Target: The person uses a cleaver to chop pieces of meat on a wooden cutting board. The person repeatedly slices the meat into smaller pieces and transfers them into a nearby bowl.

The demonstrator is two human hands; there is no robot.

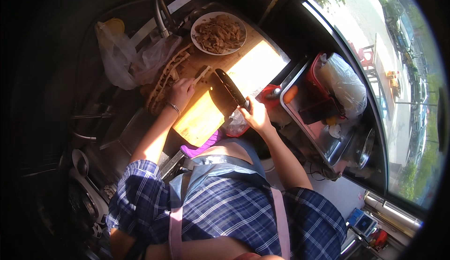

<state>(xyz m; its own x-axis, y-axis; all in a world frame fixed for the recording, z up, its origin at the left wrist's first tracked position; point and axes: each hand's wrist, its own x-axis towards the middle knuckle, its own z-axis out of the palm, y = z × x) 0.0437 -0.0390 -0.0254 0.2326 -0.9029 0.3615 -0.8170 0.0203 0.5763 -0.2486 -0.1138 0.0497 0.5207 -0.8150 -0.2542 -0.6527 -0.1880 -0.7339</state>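
My left hand, a bracelet at its wrist, grips one end of a pale, brown-edged piece of food on a wooden cutting board. My right hand is closed around the handle of a kitchen knife. The knife's dark blade points up and left over the board, its tip a little right of the piece. Beside my left hand, long brown slabs of food lie along the board's left edge. A white bowl of thin brown slices stands at the far end.
Plastic bags and a metal faucet are left of the board. To the right, a metal tray bears a red container and a bagged item, near a window. Strong sunlight crosses the board.
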